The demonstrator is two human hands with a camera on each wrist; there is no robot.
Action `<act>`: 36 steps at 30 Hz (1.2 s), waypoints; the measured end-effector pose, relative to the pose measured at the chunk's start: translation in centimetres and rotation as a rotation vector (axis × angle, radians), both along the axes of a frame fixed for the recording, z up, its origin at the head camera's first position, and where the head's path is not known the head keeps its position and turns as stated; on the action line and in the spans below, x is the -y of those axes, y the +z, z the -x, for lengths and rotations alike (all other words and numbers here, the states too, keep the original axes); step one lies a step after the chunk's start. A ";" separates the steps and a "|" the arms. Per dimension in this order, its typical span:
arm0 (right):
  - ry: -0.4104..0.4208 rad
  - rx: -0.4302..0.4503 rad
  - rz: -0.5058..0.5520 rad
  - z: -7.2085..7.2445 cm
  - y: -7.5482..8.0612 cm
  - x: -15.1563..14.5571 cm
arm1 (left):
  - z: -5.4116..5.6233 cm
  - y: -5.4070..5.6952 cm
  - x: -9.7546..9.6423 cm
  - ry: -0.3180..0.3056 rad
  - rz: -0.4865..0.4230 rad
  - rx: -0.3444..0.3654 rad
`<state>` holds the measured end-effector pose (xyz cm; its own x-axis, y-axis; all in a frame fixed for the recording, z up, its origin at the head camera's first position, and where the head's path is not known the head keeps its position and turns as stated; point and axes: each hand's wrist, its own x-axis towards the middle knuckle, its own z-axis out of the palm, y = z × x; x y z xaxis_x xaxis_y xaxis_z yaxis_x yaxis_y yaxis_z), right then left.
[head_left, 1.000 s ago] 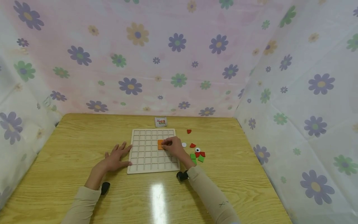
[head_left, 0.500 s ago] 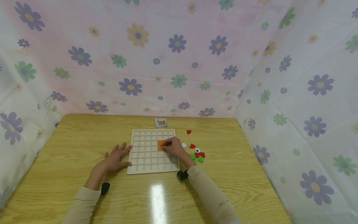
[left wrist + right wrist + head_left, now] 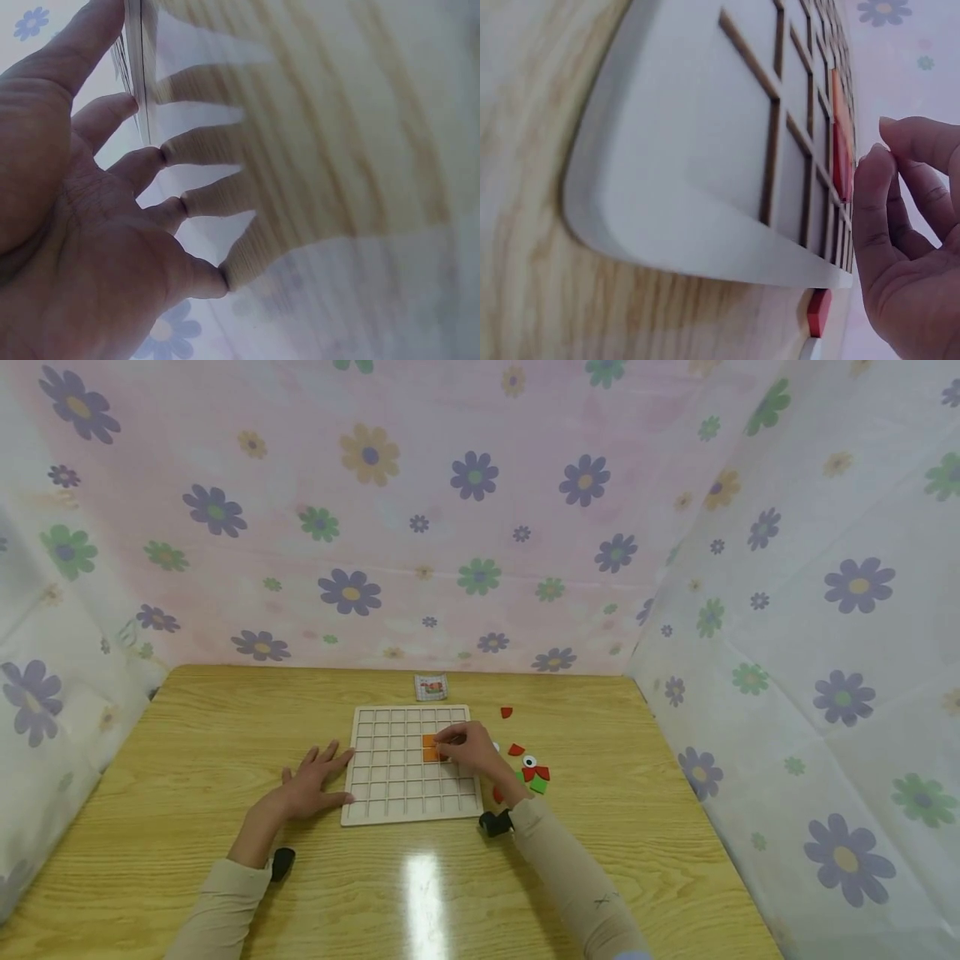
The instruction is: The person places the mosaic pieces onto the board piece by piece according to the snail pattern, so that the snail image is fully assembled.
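A pale wooden grid board (image 3: 378, 793) lies on the table. Orange tiles (image 3: 430, 748) sit in its cells right of the middle, and a red tile (image 3: 841, 161) lies against an orange one in the right wrist view. My right hand (image 3: 472, 750) hovers over these tiles with its fingers bent, partly covering them. Thumb and index tips are close together in the right wrist view, and nothing shows between them. My left hand (image 3: 303, 787) rests on the table with fingers spread, its index finger and thumb at the board's left edge.
Right of the board lie loose pieces: several red quarter-rounds (image 3: 517, 749), a white eye disc (image 3: 529, 762) and green tiles (image 3: 538, 785). A small picture card (image 3: 431, 687) lies behind the board. Flowered cloth (image 3: 480, 527) encloses the table (image 3: 615, 860) at the back and sides.
My right hand has shifted slightly right and its thumb has drawn away from the index finger, showing more of the orange tiles. A red piece has come into view beside the wrist. My left hand stays put.
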<state>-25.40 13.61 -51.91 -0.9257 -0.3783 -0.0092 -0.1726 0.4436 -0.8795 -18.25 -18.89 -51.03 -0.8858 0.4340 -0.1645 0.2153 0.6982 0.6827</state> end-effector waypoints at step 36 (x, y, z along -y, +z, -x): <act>-0.397 -0.075 -0.191 -3.2 -0.1 -10.6 | -0.1 -0.3 0.1 0.003 -0.010 -0.015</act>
